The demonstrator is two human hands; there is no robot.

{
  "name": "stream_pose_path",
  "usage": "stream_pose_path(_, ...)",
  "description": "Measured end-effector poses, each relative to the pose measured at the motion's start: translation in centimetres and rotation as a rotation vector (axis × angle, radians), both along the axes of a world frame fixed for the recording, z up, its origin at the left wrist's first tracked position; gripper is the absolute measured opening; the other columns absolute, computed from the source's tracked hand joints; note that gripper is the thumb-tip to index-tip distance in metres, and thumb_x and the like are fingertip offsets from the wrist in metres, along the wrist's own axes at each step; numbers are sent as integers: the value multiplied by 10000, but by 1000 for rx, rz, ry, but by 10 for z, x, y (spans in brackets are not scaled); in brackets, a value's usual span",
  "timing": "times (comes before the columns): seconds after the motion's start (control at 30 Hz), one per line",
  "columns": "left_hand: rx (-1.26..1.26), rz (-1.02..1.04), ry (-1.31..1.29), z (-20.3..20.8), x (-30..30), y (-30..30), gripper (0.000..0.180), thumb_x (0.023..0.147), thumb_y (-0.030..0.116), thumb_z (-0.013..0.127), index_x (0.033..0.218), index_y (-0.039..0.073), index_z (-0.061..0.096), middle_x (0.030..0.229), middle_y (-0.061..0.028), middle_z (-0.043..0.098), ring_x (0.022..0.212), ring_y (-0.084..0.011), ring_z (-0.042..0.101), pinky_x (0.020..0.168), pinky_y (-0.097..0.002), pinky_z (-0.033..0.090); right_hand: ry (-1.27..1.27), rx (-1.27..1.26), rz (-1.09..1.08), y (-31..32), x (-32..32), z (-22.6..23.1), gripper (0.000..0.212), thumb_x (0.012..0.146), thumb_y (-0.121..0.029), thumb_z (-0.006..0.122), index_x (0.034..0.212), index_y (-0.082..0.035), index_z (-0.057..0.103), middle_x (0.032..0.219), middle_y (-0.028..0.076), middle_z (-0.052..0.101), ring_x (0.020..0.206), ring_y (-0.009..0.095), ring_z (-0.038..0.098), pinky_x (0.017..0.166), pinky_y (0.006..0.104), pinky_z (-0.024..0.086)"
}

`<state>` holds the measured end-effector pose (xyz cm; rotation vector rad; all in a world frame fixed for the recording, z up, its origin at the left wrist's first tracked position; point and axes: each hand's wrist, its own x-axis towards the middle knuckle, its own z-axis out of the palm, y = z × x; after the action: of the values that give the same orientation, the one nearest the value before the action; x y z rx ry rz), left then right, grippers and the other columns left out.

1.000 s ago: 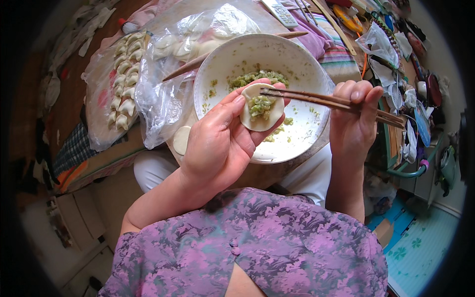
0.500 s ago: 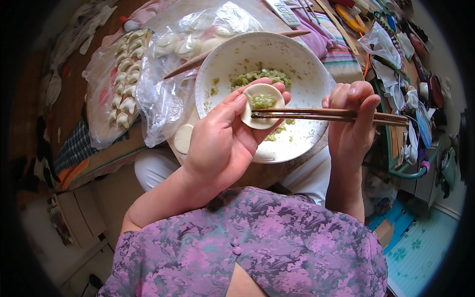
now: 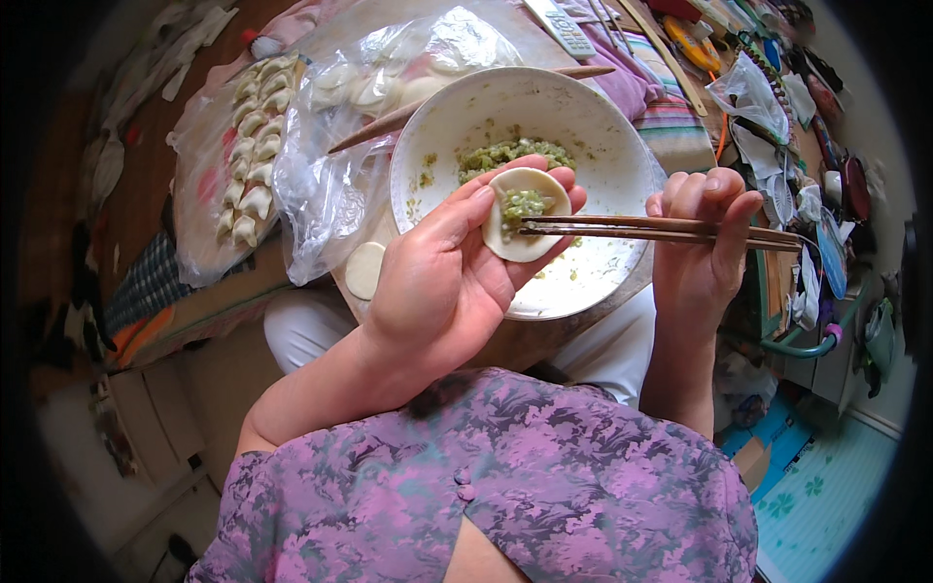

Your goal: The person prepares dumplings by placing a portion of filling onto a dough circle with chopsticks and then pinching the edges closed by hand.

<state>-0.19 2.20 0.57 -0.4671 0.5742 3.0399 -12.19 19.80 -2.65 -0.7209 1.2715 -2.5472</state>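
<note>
My left hand (image 3: 437,253) holds a round dumpling wrapper (image 3: 507,242) on its fingers, the thumb at the wrapper's left edge. A small mound of green filling (image 3: 526,203) sits on the wrapper. In my right hand (image 3: 702,233) is a pair of brown chopsticks (image 3: 622,227), gripped near their right end. Their tips touch the lower part of the filling. Under both lies a wide white bowl (image 3: 408,146), its inside smeared with filling; more chopped green filling (image 3: 496,155) is heaped at its far side, partly hidden by my left hand.
Rows of folded dumplings (image 3: 256,146) lie on plastic at the left. A loose wrapper (image 3: 364,271) rests left of the bowl. Behind it are a clear plastic bag (image 3: 326,194), a tapered wooden rolling pin (image 3: 374,127) and a white remote control (image 3: 561,29). Clutter fills the right side.
The chopstick tips have shifted slightly right across the wrapper. The filling looks a little more gathered. Both hands keep their grips, and the whole view has moved slightly.
</note>
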Motion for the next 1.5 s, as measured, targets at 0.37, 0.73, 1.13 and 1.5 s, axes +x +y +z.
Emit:
stream_pose_path(0.37, -36, 77, -20, 3, 0, -3, 441, 1025, 217, 287, 1351, -65, 383, 1371, -211, 453, 1294, -334, 435, 1083, -433, 388, -8, -130, -32, 19, -11, 9, 471, 990, -512, 361, 893, -82, 528, 679, 9, 416, 661, 142, 397, 636, 305, 370)
stream_pose_path(0.73, 98, 161, 98, 12, -2, -4, 568, 1024, 368, 298, 1375, -78, 340, 1415, -207, 407, 1355, -337, 345, 1122, -458, 321, 618, 537, -161, -7, 34, 30, 297, 911, -310, 629, 830, -25, 649, 661, 78, 598, 558, 136, 546, 499, 248, 397)
stream_pose_path(1.13, 66, 81, 113, 7, -3, 2, 627, 998, 431, 366, 1381, -65, 338, 1408, -187, 418, 1347, -291, 363, 1125, -399, 301, 1123, 749, -337, -34, 35, 19, 222, 706, -97, 741, 920, -94, 682, 649, 29, 564, 522, 192, 558, 463, 310, 432)
stream_pose_path(1.5, -160, 9, 121, 0, 6, 5, 542, 832, -19, 613, 1345, 18, 440, 1315, -136, 517, 1241, -220, 490, 1100, -378, 356, 385, 560, -157, -38, 46, 20, 114, 852, -10, 683, 929, -20, 599, 741, 17, 633, 614, 31, 549, 541, 184, 441)
